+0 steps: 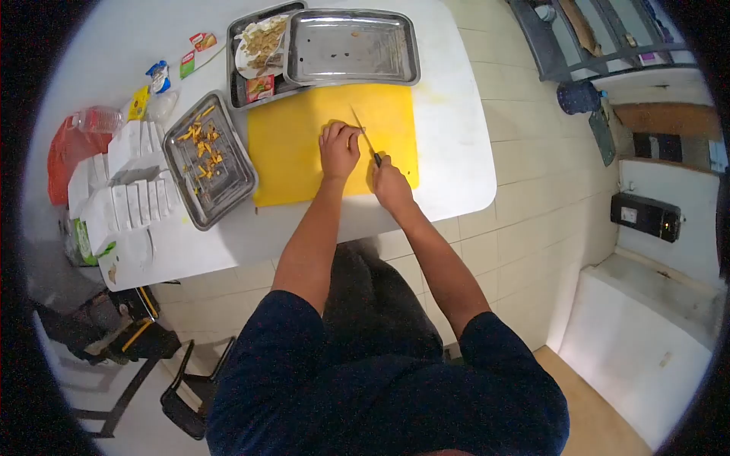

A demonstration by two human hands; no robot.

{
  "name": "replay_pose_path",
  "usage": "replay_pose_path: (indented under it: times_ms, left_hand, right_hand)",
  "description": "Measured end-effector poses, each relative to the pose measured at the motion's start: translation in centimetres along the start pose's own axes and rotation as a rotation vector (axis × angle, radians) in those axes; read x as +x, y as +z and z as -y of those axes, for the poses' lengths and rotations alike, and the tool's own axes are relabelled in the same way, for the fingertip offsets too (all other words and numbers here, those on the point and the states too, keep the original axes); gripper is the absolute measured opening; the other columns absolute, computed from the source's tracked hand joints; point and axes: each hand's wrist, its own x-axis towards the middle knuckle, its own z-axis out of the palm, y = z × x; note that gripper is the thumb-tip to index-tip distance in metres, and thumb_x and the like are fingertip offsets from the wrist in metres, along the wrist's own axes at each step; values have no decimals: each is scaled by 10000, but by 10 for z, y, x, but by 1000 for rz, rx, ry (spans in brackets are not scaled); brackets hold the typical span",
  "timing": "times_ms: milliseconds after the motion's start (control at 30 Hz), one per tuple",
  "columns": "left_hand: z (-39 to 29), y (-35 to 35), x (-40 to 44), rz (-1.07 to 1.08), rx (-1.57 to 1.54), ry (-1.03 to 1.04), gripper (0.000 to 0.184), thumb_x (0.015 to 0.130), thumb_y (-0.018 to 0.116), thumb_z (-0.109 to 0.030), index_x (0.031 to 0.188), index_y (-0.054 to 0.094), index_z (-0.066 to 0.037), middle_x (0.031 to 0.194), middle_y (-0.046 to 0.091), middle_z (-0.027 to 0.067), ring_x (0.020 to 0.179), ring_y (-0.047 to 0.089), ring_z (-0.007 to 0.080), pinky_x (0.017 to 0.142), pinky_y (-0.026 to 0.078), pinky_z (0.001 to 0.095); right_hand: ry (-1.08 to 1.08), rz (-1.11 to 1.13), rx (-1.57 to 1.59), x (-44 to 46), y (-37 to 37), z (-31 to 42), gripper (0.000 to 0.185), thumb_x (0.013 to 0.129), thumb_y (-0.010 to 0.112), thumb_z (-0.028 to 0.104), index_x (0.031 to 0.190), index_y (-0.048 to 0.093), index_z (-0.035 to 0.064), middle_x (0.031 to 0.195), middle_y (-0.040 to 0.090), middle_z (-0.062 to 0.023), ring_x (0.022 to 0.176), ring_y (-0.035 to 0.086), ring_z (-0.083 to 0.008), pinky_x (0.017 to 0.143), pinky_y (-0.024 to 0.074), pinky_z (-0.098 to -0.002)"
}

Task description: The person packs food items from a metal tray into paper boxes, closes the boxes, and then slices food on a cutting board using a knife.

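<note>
My right hand (pixel 390 184) is wrapped round the black handle of a knife (pixel 368 138). The blade points away from me, over the yellow cutting board (pixel 293 156). Close to the left side of the blade, my left hand (pixel 340 150) rests on the board with its fingers curled together. Whatever those fingers may hold is too small or hidden to make out. To the left of the board, a metal tray (pixel 220 186) holds several orange-yellow cut pieces (pixel 204 144).
Beyond the board, a metal tray (pixel 353 76) overlaps another tray (pixel 237 95) holding a plate of shredded food (pixel 262 44) and a red packet (pixel 260 88). White boxes (pixel 125 205), small packets (pixel 139 102) and a clear plastic container (pixel 99 119) crowd the white table's left side.
</note>
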Motion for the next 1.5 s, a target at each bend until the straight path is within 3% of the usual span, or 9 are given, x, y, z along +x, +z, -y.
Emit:
replay_pose_path:
  times_ms: [267, 733, 933, 1033, 1133, 1333, 1500]
  left_hand:
    - [-2, -2, 3, -30, -23, -23, 45, 808, 668, -110, 843, 684, -133, 923, 577, 39, 953, 542, 268, 811, 408, 398]
    - [2, -1, 1, -76, -77, -30, 55, 811, 676, -120, 855, 689, -90, 906, 590, 82, 912, 550, 305, 817, 437, 426]
    - [9, 5, 0, -70, -86, -46, 39, 811, 663, -119, 835, 691, -110, 900, 580, 55, 937, 541, 276, 833, 426, 405]
    - [7, 2, 0, -75, -92, -60, 38, 802, 665, -115, 830, 687, -102, 901, 580, 62, 944, 542, 285, 844, 430, 409]
    - [4, -1, 2, -99, -115, -42, 40, 787, 678, -83, 823, 693, -74, 871, 587, 89, 878, 553, 306, 821, 446, 419]
    - [5, -2, 3, -119, -128, -14, 66, 771, 669, -67, 832, 687, -83, 888, 586, 81, 884, 555, 298, 824, 445, 413]
    - [4, -1, 3, -99, -122, -34, 47, 771, 670, -93, 818, 674, -95, 893, 581, 71, 896, 550, 293, 827, 438, 411]
  right_hand:
    - [10, 65, -40, -30, -10, -17, 338, 975, 452, 277, 1041, 471, -54, 847, 643, -322, 819, 644, -468, 726, 515, -548]
    - [84, 232, -251, -13, -65, 24, 410, 971, 446, 274, 998, 547, -122, 928, 624, -373, 907, 628, -492, 800, 516, -513]
    - [85, 235, -257, -20, -61, 23, 421, 977, 428, 283, 1005, 535, -123, 928, 626, -369, 918, 624, -495, 817, 506, -513]
    - [64, 429, -397, -42, -83, 30, 378, 962, 433, 256, 1077, 520, -93, 983, 634, -336, 952, 629, -473, 847, 507, -525]
    - [137, 304, -314, -52, -82, 18, 412, 981, 421, 297, 1025, 515, -102, 890, 625, -366, 889, 619, -500, 797, 492, -536]
    - [-8, 123, -216, -50, -64, 20, 350, 978, 443, 271, 987, 507, -73, 811, 618, -349, 814, 611, -511, 723, 494, -556]
    - [33, 110, -257, -44, -53, 15, 327, 969, 453, 260, 1029, 485, -60, 845, 634, -337, 796, 641, -484, 716, 526, -544]
